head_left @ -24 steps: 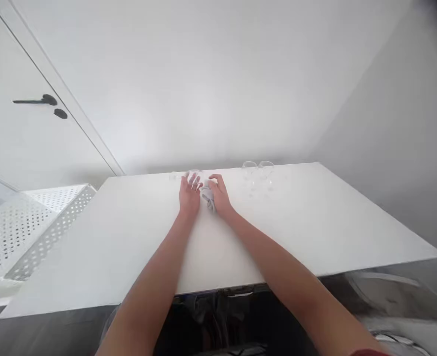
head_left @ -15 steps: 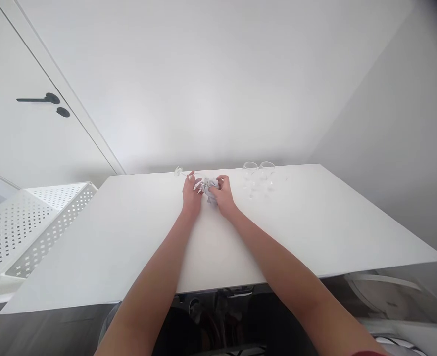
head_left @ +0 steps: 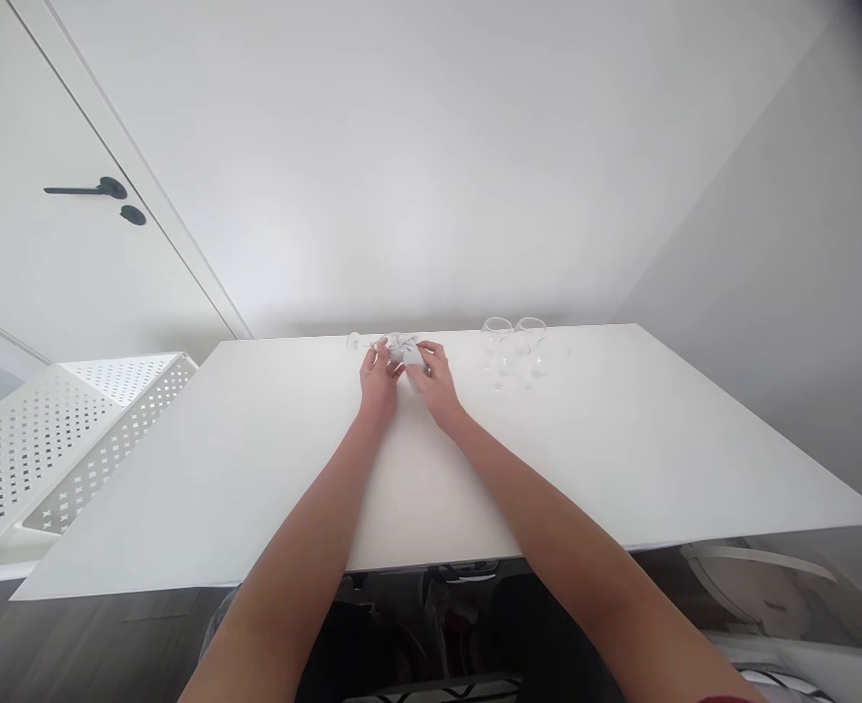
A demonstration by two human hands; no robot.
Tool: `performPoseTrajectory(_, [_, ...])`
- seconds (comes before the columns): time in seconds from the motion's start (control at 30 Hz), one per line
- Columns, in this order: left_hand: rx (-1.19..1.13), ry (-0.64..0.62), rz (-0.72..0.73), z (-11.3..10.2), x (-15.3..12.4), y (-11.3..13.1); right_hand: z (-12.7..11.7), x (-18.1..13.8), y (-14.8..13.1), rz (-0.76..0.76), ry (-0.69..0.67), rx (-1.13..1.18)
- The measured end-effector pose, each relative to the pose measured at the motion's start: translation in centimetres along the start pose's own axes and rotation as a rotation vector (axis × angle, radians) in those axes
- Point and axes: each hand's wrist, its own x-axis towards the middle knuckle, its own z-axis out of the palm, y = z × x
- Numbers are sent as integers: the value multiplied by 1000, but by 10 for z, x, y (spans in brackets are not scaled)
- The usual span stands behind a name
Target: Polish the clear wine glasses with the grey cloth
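Both arms reach far across a white table (head_left: 255, 469). My left hand (head_left: 378, 376) grips a clear stemmed wine glass (head_left: 372, 344) that lies tilted, its foot pointing left. My right hand (head_left: 436, 381) is closed on a small grey cloth (head_left: 414, 359) pressed against the glass bowl between the two hands. Part of the glass is hidden by my fingers.
Several clear wine glasses (head_left: 516, 342) stand at the table's far edge, to the right of my hands. A white perforated metal rack (head_left: 57, 439) sits left of the table. A white door with a black handle (head_left: 86, 188) is at the upper left. A chair (head_left: 759, 586) shows at the lower right.
The hands moved slightly farther from me and closer together around the glass. The cloth, earlier bunched under my right palm, now sits against the bowl. The camera tilted a little.
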Motion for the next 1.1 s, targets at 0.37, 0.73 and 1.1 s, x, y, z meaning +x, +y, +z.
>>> performPoseTrajectory(0.37, [65,-164,49,3,-7,9,-13,-3,-12,295,-55,424])
performPoseTrajectory(0.73, [39,-42,33,-2,-2,4,4,-10,-12,-88,-206,-298])
performPoseTrajectory(1.1, [12,-136,35,4,-6,10,-12,-8,-20,244,-276,455])
